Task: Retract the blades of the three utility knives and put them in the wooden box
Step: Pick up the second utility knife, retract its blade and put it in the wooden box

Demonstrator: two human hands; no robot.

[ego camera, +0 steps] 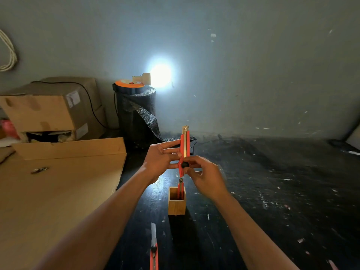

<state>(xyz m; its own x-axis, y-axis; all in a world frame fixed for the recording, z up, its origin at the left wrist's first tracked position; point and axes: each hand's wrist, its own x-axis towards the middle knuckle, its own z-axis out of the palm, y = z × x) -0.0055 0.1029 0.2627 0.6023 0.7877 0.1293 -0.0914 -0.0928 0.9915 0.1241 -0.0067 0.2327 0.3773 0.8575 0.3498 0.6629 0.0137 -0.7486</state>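
I hold a red utility knife (pixel 184 145) upright above the dark table, its blade tip barely showing at the top. My left hand (pixel 162 160) grips its body from the left. My right hand (pixel 204 172) pinches the black slider knob near its lower end. Just below stands the small wooden box (pixel 176 205), with a second red knife (pixel 180 189) standing in it. A third red knife (pixel 153 250) lies on the table near the bottom edge, blade extended and pointing away from me.
Flat cardboard sheets (pixel 58 191) cover the left side, with stacked cardboard boxes (pixel 48 110) behind. A black bubble-wrap roll (pixel 138 114) with a bright lamp (pixel 159 75) stands at the back. The black table (pixel 272 191) stretches to the right.
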